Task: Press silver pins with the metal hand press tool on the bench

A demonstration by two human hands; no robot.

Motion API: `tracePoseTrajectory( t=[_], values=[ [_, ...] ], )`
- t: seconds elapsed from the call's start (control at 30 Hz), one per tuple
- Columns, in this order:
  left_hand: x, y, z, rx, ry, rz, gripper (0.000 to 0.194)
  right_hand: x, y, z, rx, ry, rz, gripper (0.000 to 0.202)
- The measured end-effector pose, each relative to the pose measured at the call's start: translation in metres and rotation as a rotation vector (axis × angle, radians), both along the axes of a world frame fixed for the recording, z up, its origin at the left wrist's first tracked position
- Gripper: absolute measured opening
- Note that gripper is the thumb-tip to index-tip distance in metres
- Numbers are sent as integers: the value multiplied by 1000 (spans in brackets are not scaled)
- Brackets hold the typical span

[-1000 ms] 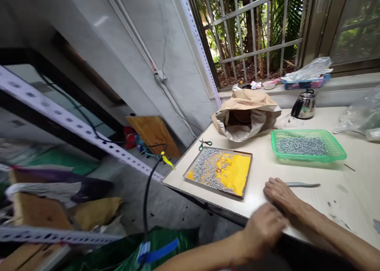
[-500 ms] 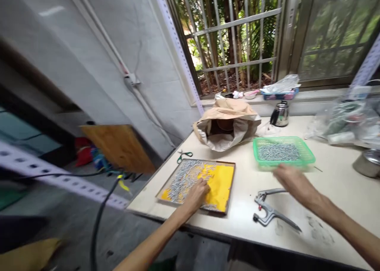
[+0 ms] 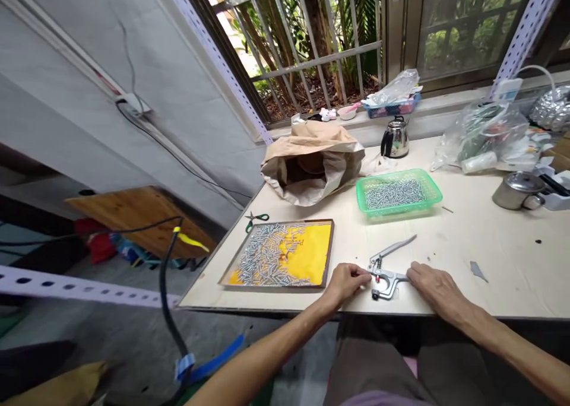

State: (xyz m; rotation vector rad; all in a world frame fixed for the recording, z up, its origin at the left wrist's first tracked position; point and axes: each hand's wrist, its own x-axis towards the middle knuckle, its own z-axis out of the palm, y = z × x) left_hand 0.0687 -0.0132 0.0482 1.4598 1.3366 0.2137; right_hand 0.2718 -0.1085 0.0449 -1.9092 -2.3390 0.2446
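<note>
Grey metal snap pliers (image 3: 393, 280) lie at the front of the table, with a C-shaped jaw, a spring and a small red part. My right hand (image 3: 434, 282) is closed around the end of one handle; the other handle slants away to the upper right. At the jaw's left side, my left hand (image 3: 348, 280) pinches thumb and fingers together. Whatever is between those fingertips is too small to make out. Left of that hand is a shallow tray (image 3: 330, 251) with a yellow bottom, strewn with many small silvery metal pins.
A green plastic basket (image 3: 363, 209) of similar metal pieces stands behind the pliers. Farther back are an open brown paper bag (image 3: 312, 151), a steel kettle (image 3: 395, 139) and plastic bags (image 3: 481, 134). Green-handled scissors (image 3: 256, 219) lie behind the tray; a steel pot (image 3: 516, 191) is at right.
My left hand has left the tray and come right to the pliers' jaw. My right hand has come from near the green basket down onto the pliers' handle. The camera view has shifted.
</note>
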Motion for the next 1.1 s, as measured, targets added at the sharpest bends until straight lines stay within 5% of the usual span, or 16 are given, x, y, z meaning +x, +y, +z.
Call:
tracePoseTrajectory(
  t=[0.47, 0.83, 1.0, 1.1],
  values=[
    [12, -16, -11, -235, 57, -20, 32, 6, -7, -5, 71, 12, 15, 21],
    [14, -13, -6, -284, 147, -135, 33, 10, -2, 5, -102, 44, 10, 17],
    [16, -19, -5, -279, 144, -91, 32, 28, 31, 7, -92, 71, 88, 88],
    [16, -24, -2, -278, 150, -70, 30, 33, 52, 6, -216, 29, 131, 100]
  ],
)
